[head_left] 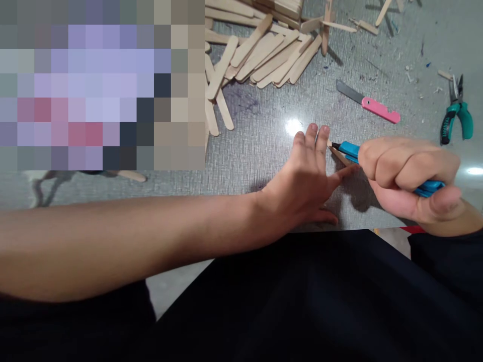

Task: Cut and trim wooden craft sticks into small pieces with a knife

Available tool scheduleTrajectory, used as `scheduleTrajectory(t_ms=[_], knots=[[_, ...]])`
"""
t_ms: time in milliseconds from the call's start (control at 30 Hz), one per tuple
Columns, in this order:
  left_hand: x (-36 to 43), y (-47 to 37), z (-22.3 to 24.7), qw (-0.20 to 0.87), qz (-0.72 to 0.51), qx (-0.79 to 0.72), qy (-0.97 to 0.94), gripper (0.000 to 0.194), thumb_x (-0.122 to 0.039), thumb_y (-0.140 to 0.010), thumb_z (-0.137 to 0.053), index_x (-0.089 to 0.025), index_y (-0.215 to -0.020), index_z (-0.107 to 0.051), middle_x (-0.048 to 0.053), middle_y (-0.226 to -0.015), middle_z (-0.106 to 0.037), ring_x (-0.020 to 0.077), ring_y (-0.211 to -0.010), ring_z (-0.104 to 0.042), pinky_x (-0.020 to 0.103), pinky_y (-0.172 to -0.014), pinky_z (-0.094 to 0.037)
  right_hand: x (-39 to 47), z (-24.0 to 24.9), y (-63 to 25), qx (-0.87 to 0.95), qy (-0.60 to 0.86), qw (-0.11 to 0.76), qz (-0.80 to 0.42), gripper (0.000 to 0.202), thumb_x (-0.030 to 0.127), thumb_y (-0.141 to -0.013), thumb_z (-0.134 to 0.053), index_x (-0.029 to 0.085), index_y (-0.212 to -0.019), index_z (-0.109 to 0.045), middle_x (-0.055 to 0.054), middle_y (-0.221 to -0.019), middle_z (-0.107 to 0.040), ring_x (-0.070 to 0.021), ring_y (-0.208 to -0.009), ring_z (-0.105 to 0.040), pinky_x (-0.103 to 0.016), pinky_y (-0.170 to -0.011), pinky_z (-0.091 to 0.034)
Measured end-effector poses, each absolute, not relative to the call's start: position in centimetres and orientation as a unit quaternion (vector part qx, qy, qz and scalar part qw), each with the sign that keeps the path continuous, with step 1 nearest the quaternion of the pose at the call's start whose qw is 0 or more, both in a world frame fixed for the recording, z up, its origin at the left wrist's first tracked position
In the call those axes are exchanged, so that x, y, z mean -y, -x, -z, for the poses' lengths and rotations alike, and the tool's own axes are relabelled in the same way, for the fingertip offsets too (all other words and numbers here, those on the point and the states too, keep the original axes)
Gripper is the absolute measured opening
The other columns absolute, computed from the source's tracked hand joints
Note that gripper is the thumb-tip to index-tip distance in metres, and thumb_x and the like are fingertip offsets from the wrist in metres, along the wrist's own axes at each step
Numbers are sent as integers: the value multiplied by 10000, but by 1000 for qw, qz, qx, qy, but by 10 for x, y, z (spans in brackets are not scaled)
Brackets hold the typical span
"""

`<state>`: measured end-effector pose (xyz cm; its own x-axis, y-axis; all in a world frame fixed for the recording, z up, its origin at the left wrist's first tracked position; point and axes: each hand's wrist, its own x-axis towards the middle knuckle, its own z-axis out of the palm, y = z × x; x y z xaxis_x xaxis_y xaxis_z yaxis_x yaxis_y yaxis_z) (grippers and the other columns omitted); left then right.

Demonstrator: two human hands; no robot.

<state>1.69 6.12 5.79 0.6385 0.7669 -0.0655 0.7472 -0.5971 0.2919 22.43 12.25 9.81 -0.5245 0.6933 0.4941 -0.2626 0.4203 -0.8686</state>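
Grey worktop (264,146) spread with a heap of wooden craft sticks (260,50) at the far edge, near the middle. Left hand (305,176) flat on the worktop, fingers (317,138) apart, pinning a small wooden stick (339,156); right hand (407,176) with fingers clamped round a blue utility knife (349,150), tip touching that stick just beside the left fingertips. Beyond, a pink cutter (372,104) and, well right, green-handled pliers (456,113).
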Motion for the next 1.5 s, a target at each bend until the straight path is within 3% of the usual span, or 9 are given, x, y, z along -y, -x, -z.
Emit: scheduleTrajectory(t_ms=[767,967,1033,1100,1167,1233,1333,1400,1500], knots=[[-62,-15,-61,166,-35,-416,-893,1166,-819,-996,-922,-162,-1900,-590,403,-2049,-335,792,-1840,-368,936,-1389,-472,-112,-101,-236,675,197,462,-540,648,423,-1307,-625,224,-753,-354,60,-709,-348,-115,-600,-309,-365,-692,-303],[-57,-11,-52,167,-66,-428,-886,1173,-842,-1087,-806,-201,-1998,-440,340,-2075,-328,722,-1887,-346,876,-1462,-429,-123,-108,-240,694,167,405,-572,665,495,-1322,-609,252,-738,-403,55,-710,-364,-140,-617,-350,-387,-704,-360],[-51,-9,-56,135,-69,-441,-885,1165,-807,-1103,-812,-204,-2013,-406,350,-2039,-405,689,-1859,-444,849,-1443,-480,-130,-111,-240,676,177,400,-593,704,538,-1318,-632,241,-733,-375,61,-721,-365,-127,-626,-354,-373,-728,-380],[-43,-7,-66,71,-78,-446,-889,1057,-715,-1132,-833,-137,-1955,-509,394,-1873,-625,636,-1688,-693,789,-1330,-622,-135,-112,-239,660,181,400,-609,733,564,-1306,-663,230,-725,-366,67,-726,-363,-114,-629,-343,-361,-746,-396],[-36,-7,-77,-4,-93,-406,-909,762,-595,-1223,-746,-32,-1736,-738,362,-1506,-884,478,-1306,-929,605,-1089,-771,-139,-112,-240,649,170,402,-623,737,570,-1292,-691,231,-712,-386,67,-719,-368,-115,-625,-330,-358,-738,-403],[-32,-8,-83,-40,-184,-277,-942,557,-491,-1278,-666,-4,-1412,-902,242,-1103,-956,322,-941,-933,440,-867,-772,-139,-112,-241,633,166,407,-637,727,566,-1284,-706,239,-709,-403,63,-710,-378,-123,-622,-321,-359,-719,-398],[-30,-17,-74,-35,-262,-129,-956,354,-291,-1253,-672,-88,-1380,-933,181,-1366,-969,280,-1243,-945,399,-1113,-760,-131,-113,-243,625,169,387,-657,706,573,-1312,-643,243,-733,-409,64,-707,-377,-123,-625,-331,-351,-719,-392],[-29,-25,-62,-39,-233,-124,-964,432,-176,-1245,-601,-160,-1577,-877,124,-1680,-869,238,-1548,-850,385,-1362,-653,-124,-113,-246,637,158,370,-658,680,571,-1333,-593,244,-764,-416,64,-725,-381,-121,-641,-372,-344,-741,-420],[-23,-37,-52,-35,-124,-204,-971,571,-155,-1262,-526,-202,-1787,-747,89,-1878,-717,249,-1731,-723,411,-1482,-559,-118,-111,-250,666,127,343,-650,628,561,-1346,-553,253,-810,-443,56,-757,-425,-131,-680,-462,-347,-780,-479]])
